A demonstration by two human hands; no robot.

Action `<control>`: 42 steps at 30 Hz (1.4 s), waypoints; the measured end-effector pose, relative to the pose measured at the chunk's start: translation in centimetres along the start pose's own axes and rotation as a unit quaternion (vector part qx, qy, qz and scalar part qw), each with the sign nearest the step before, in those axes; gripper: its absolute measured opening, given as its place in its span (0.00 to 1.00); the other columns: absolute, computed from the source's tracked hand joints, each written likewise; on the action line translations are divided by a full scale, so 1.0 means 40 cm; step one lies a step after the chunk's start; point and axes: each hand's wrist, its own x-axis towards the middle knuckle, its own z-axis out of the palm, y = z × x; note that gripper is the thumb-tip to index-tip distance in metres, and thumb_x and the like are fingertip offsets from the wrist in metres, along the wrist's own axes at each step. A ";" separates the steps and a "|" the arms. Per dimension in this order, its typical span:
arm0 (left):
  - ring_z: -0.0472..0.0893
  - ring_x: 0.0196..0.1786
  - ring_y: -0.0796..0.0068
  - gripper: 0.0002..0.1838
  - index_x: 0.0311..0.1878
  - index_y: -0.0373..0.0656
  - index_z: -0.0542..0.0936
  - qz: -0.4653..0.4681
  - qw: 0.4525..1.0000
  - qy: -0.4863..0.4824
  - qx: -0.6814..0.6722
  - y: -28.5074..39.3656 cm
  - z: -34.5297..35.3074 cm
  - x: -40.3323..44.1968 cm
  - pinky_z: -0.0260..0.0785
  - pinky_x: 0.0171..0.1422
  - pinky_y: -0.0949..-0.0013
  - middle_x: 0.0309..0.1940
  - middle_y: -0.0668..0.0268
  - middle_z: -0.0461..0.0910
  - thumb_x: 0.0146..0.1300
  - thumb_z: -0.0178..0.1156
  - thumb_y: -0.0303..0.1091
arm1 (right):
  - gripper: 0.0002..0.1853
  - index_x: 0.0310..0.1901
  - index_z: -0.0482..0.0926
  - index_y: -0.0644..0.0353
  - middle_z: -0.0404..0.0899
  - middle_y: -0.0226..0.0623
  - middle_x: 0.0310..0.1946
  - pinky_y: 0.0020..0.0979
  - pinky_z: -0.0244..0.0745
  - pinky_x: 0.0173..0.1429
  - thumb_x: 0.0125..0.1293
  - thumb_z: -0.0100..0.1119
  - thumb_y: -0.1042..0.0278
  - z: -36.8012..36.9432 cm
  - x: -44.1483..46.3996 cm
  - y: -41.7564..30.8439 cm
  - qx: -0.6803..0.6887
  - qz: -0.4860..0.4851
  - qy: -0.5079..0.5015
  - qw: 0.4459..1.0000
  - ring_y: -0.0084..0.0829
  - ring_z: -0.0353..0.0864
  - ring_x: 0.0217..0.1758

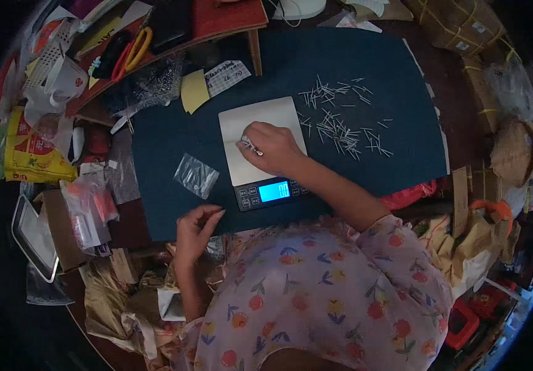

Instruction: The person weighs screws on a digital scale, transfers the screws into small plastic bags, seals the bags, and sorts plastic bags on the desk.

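Note:
My right hand (pixel 272 147) is closed around a small bunch of silver rivets (pixel 251 146), thin metal pins with thicker ends. It is over the pale plate of a digital scale (pixel 240 168), whose blue display (pixel 274 191) reads 0.0. Whether the rivets touch the plate is hard to tell. Two loose heaps of similar rivets (pixel 341 135) lie on the dark green mat (pixel 371 55) to the right of the scale. At the mat's front edge, my left hand (pixel 197 234) is empty, thumb and fingers apart. Just beyond it lies a clear plastic bag (pixel 196 175), flat on the mat.
A red-topped shelf (pixel 226 15) stands at the back left, with yellow-handled scissors (pixel 138 49) on it. Yellow paper (pixel 194 91) and a printed sheet lie below. A yellow packet (pixel 34 148) and cardboard box (pixel 62 229) are at left. Wrapped cartons (pixel 458 28) are at back right.

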 end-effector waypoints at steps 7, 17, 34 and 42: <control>0.82 0.36 0.75 0.08 0.40 0.36 0.83 0.010 0.999 0.024 0.023 0.004 0.015 0.016 0.73 0.42 0.72 0.34 0.59 0.84 0.58 0.64 0.27 | 0.08 0.32 0.74 0.63 0.76 0.41 0.30 0.37 0.74 0.37 0.63 0.56 0.66 -0.049 0.002 0.016 0.037 0.112 0.000 0.993 0.41 0.78 0.31; 0.82 0.46 0.65 0.06 0.39 0.37 0.83 0.148 0.972 0.134 0.127 -0.067 0.034 0.091 0.74 0.50 0.66 0.44 0.57 0.82 0.57 0.64 0.25 | 0.15 0.40 0.75 0.63 0.75 0.39 0.25 0.32 0.69 0.32 0.73 0.43 0.60 -0.229 -0.128 0.196 0.070 0.321 0.065 0.942 0.28 0.74 0.28; 0.78 0.51 0.56 0.10 0.41 0.38 0.81 0.164 0.961 0.152 0.160 -0.040 0.051 0.094 0.68 0.57 0.60 0.46 0.56 0.80 0.54 0.64 0.26 | 0.11 0.48 0.74 0.54 0.80 0.42 0.39 0.41 0.73 0.49 0.68 0.50 0.62 -0.108 0.115 0.107 -0.057 0.160 -0.362 0.917 0.42 0.81 0.42; 0.78 0.50 0.55 0.10 0.41 0.39 0.81 0.144 0.951 0.184 0.201 -0.073 0.049 0.082 0.67 0.57 0.60 0.46 0.56 0.80 0.54 0.64 0.26 | 0.11 0.46 0.71 0.57 0.80 0.44 0.37 0.42 0.73 0.47 0.67 0.51 0.62 -0.125 0.114 0.101 -0.142 0.116 -0.387 0.904 0.43 0.80 0.42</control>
